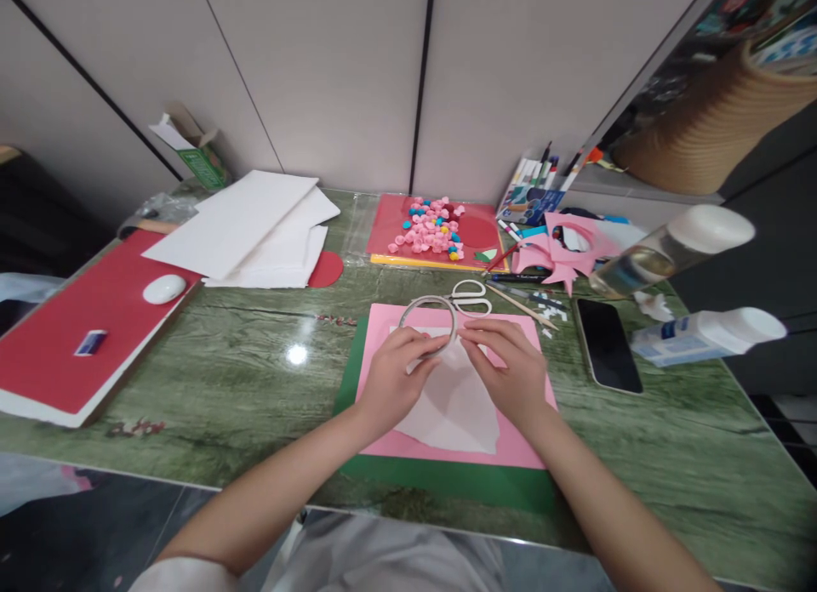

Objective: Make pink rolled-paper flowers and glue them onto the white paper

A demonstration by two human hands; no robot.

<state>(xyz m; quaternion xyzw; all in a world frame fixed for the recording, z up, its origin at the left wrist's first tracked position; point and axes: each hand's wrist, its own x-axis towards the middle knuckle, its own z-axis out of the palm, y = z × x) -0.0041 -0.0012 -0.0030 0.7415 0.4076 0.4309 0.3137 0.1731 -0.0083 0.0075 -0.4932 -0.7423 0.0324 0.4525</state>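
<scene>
My left hand (397, 375) is closed on a thin roll of tape (429, 301), holding the ring upright by its lower edge. At the roll's right edge, the thumb and fingers of my right hand (509, 367) pinch what looks like the tape's end, a small pale bit. Below both hands lies a white sheet of paper (453, 413) with an uneven outline. It rests on a pink sheet (529, 452), which lies over a larger green sheet (459, 483). White-handled scissors (471, 301) lie just behind the roll, their blades partly hidden.
Behind are pink, blue and yellow pieces (427, 230) on a red sheet. Pink scraps (578, 239), a pencil (520, 305), a phone (608, 345) and two bottles (702, 335) stand or lie right. White sheets (248, 226) and a red board (77, 320) lie left.
</scene>
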